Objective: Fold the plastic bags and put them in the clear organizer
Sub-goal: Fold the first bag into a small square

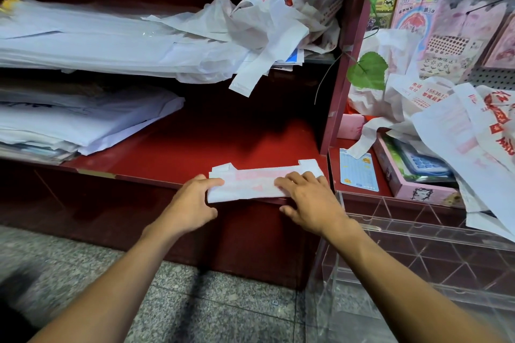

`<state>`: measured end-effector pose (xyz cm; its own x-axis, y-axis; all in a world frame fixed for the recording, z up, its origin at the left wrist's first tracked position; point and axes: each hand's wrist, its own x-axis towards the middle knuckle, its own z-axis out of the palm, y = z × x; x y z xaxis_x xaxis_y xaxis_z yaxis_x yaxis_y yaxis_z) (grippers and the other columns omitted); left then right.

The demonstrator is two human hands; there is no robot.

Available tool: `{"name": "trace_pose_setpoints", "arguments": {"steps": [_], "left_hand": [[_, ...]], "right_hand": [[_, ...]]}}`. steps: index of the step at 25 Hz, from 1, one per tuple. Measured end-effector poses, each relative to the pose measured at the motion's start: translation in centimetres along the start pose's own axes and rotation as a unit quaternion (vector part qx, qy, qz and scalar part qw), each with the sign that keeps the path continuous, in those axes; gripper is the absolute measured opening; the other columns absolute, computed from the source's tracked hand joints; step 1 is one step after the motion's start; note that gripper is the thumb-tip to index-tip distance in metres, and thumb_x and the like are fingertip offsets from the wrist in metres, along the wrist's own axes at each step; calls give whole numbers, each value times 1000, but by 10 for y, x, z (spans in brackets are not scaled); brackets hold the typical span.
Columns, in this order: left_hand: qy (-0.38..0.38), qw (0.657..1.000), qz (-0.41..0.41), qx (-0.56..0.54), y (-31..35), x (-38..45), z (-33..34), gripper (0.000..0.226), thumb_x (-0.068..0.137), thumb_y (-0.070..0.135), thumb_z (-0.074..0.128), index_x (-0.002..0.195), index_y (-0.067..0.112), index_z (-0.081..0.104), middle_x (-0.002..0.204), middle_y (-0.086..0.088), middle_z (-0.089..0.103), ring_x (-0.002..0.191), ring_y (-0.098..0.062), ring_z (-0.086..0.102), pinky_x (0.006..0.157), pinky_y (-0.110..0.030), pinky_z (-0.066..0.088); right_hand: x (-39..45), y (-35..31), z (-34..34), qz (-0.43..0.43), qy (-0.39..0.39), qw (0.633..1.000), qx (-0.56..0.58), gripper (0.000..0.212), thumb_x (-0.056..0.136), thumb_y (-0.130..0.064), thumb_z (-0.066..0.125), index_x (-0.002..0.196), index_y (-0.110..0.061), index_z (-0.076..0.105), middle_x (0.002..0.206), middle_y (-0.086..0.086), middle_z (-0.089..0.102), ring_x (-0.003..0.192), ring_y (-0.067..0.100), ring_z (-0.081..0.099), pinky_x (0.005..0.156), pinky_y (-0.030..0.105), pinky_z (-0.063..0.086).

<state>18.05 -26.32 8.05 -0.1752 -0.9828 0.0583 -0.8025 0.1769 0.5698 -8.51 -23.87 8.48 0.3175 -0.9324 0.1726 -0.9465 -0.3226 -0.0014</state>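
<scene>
A white plastic bag with pink print (250,181), folded into a long narrow strip, lies at the front edge of the red shelf (195,145). My left hand (192,203) pinches the strip's left end, thumb on top. My right hand (309,198) presses flat on its right part with straight fingers. The clear organizer (418,253) with diagonal dividers stands on the floor at the lower right, below my right forearm. Loose white bags with red print lie crumpled on the upper shelf (273,17) and in a heap at the right (459,131).
Stacks of flat white bags (83,36) fill the left of both shelves. A red upright post (342,64) divides the shelf from a display with a pink box (412,175), a blue card (359,172), green leaves and hanging sticker packs. Grey speckled floor lies below.
</scene>
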Motion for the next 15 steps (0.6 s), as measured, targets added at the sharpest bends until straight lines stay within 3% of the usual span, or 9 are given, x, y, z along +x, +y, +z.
{"name": "trace_pose_setpoints", "arguments": {"steps": [2, 4, 5, 7, 9, 11, 13, 15], "left_hand": [[74, 990, 46, 113, 0, -3, 1, 63, 72, 16, 82, 131, 27, 61, 109, 5, 45, 106, -18, 44, 91, -33, 43], [88, 977, 81, 177, 0, -4, 4, 65, 72, 29, 84, 132, 31, 58, 135, 3, 40, 122, -21, 36, 97, -35, 35], [90, 971, 109, 195, 0, -4, 7, 61, 75, 31, 81, 131, 32, 58, 146, 1, 38, 131, -23, 33, 100, -38, 30], [107, 961, 178, 184, 5, -3, 13, 36, 82, 32, 70, 117, 30, 69, 145, 2, 49, 135, -25, 38, 100, -37, 28], [115, 969, 197, 95, 15, -3, 12, 28, 80, 39, 57, 98, 30, 76, 125, 8, 65, 126, -22, 51, 98, -35, 31], [145, 968, 202, -24, 27, -1, 6, 31, 77, 44, 52, 90, 31, 77, 112, 14, 69, 117, -16, 56, 100, -39, 40], [181, 952, 181, -167, 41, 4, -6, 29, 76, 45, 59, 95, 31, 75, 109, 15, 70, 111, -11, 60, 97, -39, 47], [194, 909, 134, -343, 56, 9, -19, 46, 71, 45, 71, 113, 27, 68, 110, 8, 71, 106, -9, 64, 93, -33, 52]], "right_hand": [[-1, -1, 1, 15, 15, 1000, -14, 46, 93, -45, 57, 135, -28, 46, 133, -1, 45, 117, 26, 42, 96, 41, 31], [-3, 0, 3, 19, 29, 999, -5, 42, 92, -44, 58, 128, -25, 52, 128, 0, 45, 115, 26, 43, 95, 40, 33], [-4, -1, 5, 16, 39, 999, 6, 40, 91, -42, 59, 125, -22, 53, 128, 1, 45, 114, 26, 44, 95, 39, 34], [-4, -4, 8, 4, 53, 998, 32, 34, 90, -36, 59, 118, -17, 54, 125, 1, 49, 112, 27, 48, 94, 39, 35], [-2, -10, 8, -14, 68, 995, 65, 30, 90, -35, 57, 115, -18, 55, 118, 1, 58, 106, 28, 54, 91, 39, 39], [4, -15, 3, -47, 93, 987, 119, 17, 93, -33, 53, 106, -24, 60, 104, -4, 67, 93, 25, 60, 84, 40, 46], [13, -16, -11, -46, 96, 969, 224, 19, 97, -31, 52, 83, -22, 60, 76, -7, 63, 70, 17, 56, 68, 37, 47], [22, -19, -34, 6, 73, 911, 407, 27, 99, -27, 55, 75, -15, 61, 66, -6, 55, 62, 10, 48, 60, 33, 41]]}}
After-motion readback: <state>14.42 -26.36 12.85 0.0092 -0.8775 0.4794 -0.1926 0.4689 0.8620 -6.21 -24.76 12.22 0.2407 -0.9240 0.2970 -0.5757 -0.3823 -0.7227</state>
